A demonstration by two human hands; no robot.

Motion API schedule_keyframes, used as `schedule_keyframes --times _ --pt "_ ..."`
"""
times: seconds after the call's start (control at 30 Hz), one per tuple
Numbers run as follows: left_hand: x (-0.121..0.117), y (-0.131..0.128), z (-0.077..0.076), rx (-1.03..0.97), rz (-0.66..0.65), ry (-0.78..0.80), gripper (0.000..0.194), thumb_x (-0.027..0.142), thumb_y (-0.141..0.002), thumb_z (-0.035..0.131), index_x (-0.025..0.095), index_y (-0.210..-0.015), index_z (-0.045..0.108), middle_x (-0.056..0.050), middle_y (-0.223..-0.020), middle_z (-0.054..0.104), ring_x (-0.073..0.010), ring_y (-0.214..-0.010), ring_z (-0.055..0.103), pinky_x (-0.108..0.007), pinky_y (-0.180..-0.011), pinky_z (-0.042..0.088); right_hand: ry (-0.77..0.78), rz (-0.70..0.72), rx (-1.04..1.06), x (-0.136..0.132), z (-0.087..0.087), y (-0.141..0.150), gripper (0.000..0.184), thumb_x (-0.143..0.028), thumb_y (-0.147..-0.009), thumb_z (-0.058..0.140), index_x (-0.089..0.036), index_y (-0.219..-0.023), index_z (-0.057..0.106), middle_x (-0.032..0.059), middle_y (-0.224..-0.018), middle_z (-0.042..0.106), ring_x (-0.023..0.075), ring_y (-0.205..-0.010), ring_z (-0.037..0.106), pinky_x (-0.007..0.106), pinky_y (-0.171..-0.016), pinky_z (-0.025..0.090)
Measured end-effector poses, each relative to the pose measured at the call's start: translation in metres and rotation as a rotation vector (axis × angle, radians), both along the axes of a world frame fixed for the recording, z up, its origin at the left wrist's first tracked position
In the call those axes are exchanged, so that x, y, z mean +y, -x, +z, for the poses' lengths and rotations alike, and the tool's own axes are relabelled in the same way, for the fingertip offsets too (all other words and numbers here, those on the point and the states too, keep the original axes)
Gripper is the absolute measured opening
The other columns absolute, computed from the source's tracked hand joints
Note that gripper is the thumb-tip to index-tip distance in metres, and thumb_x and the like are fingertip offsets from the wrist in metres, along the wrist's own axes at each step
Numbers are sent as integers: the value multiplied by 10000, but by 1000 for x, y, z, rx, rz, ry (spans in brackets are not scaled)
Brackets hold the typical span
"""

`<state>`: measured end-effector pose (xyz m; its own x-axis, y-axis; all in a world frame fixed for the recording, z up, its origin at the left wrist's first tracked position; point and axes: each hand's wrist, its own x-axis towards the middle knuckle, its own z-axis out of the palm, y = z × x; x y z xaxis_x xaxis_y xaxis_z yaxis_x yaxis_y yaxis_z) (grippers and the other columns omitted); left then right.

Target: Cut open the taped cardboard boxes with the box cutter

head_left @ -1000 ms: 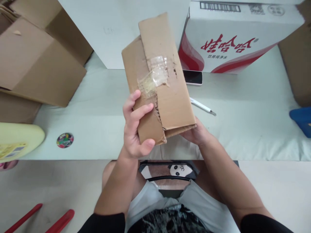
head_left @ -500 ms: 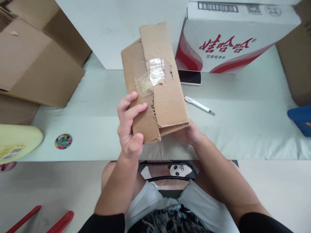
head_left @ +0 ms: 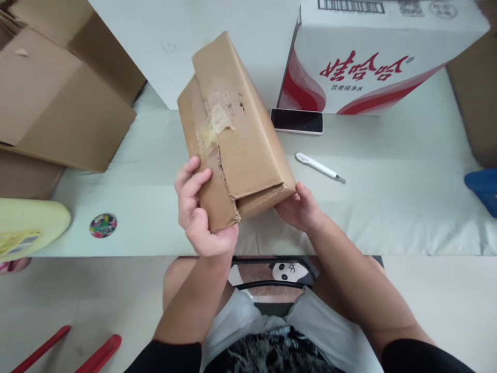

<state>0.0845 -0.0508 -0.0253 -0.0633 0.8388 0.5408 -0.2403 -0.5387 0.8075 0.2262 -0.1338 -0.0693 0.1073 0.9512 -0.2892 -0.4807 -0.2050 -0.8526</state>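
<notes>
Tilted above the table is a brown cardboard box (head_left: 248,155), its taped, torn flap side facing up toward me. My left hand (head_left: 198,212) grips the box's left side and near corner, with fingers curled over the flap. At the near right corner, my right hand (head_left: 298,207) holds the box from below; some of its fingers are hidden beneath. Crumpled clear tape (head_left: 217,122) sticks across the flap seam. To the right of the box lie a white utility knife (head_left: 320,167) and a phone (head_left: 297,121), neither touched by a hand.
A white and red carton (head_left: 365,67) stands at the back right. Flattened cardboard (head_left: 70,103) leans at the left, above a pale yellow bottle (head_left: 34,228). A round colorful disc (head_left: 103,225) lies near the front edge. Something blue (head_left: 483,189) sits far right.
The box has swung left and rolled, showing more of its right side. Both hands moved with it, keeping their hold. More of the phone is uncovered.
</notes>
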Motion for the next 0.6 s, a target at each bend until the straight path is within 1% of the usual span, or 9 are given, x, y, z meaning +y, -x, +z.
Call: schedule_keyframes --times 0.1,0.17,0.23,0.3,0.37,0.43,0.5,0.57,0.6 --pt "-2 0 -2 -1 -4 -35 454 412 -964 382 347 -1117 804 8 -1313 698 -313 -1435 522 -522 -1336 295 27 48 -17 -3 -1 -8 938 -943 -722 475 -278 -1381 529 140 -1465 632 372 -1431 549 579 -1142 492" --pt "-2 1 -4 30 6 -61 457 428 -977 374 356 -1131 798 0 -1295 700 -316 -1423 530 -538 -1330 301 39 42 -2 -5 1 -12 917 -909 -724 529 -298 -1407 496 127 -1511 598 363 -1389 580 550 -1074 546" --pt "-2 2 -4 66 11 -63 453 451 -994 363 361 -1133 785 -4 -1298 691 -321 -1425 529 -555 -1325 308 18 2 12 -5 6 -15 876 -815 -739 625 -338 -1453 450 89 -1572 549 332 -1358 597 497 -1015 586" --pt "0 4 -5 98 -3 -47 442 466 -1003 369 358 -1137 776 -1 -1320 681 -320 -1429 525 -555 -1324 312 8 -44 3 -4 12 -17 837 -693 -748 704 -353 -1464 435 64 -1570 546 294 -1310 623 443 -977 602" --pt "2 5 -7 124 -37 -37 436 468 -1005 382 348 -1150 775 6 -1353 673 -311 -1419 530 -535 -1327 313 42 -75 -3 -2 15 -18 767 -592 -742 724 -326 -1416 474 67 -1484 605 270 -1231 655 413 -940 605" --pt "6 6 -12 171 -84 -53 422 468 -1010 401 343 -1175 769 7 -1375 665 -301 -1399 543 -519 -1322 321 104 -103 29 -2 13 -19 673 -509 -707 691 -287 -1322 528 73 -1337 676 263 -1121 683 403 -873 608" --pt "9 7 -17 266 -129 -98 385 472 -1012 444 339 -1199 754 -2 -1383 658 -296 -1373 563 -521 -1294 361 176 -131 57 -1 10 -19 610 -440 -650 616 -258 -1230 569 71 -1209 718 263 -1034 696 398 -805 606" --pt "12 7 -20 359 -161 -144 350 457 -1012 485 324 -1209 741 -20 -1374 660 -293 -1346 586 -521 -1245 420 242 -153 21 -1 6 -20 576 -397 -615 551 -237 -1166 612 67 -1119 744 257 -980 702 385 -766 600" --pt "13 8 -21 390 -176 -164 339 442 -1013 495 313 -1209 738 -28 -1366 665 -290 -1334 597 -517 -1220 447 272 -145 -23 -1 6 -21 550 -381 -625 543 -228 -1145 640 66 -1090 755 252 -965 704 377 -764 596"
